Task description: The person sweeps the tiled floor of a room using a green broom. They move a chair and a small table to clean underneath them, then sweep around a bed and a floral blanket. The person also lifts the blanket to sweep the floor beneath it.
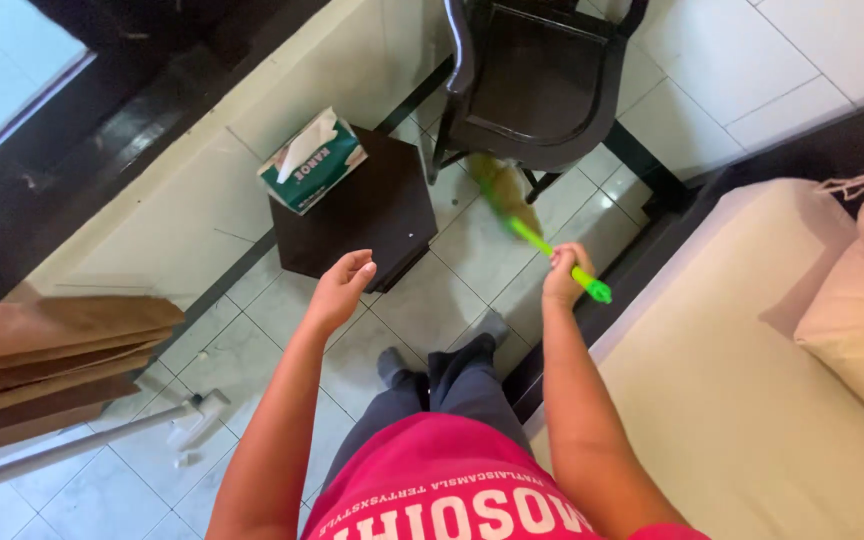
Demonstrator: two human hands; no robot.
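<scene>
My right hand (564, 274) grips the bright green handle of a broom (542, 245). Its blurred straw head (500, 188) reaches under a dark wooden chair (537, 75) on the tiled floor. My left hand (340, 288) hangs free in the air with fingers loosely apart, holding nothing. It hovers just in front of a small dark hexagonal side table (362, 225). A green and white tissue box (312, 160) lies on that table's far corner.
A cream bed (752, 360) with pillows (857, 330) fills the right side, with its dark frame by my feet. Brown wooden boards (47, 365) and a pale metal pole (72, 445) lie at the left. A dark cabinet lines the wall at top left.
</scene>
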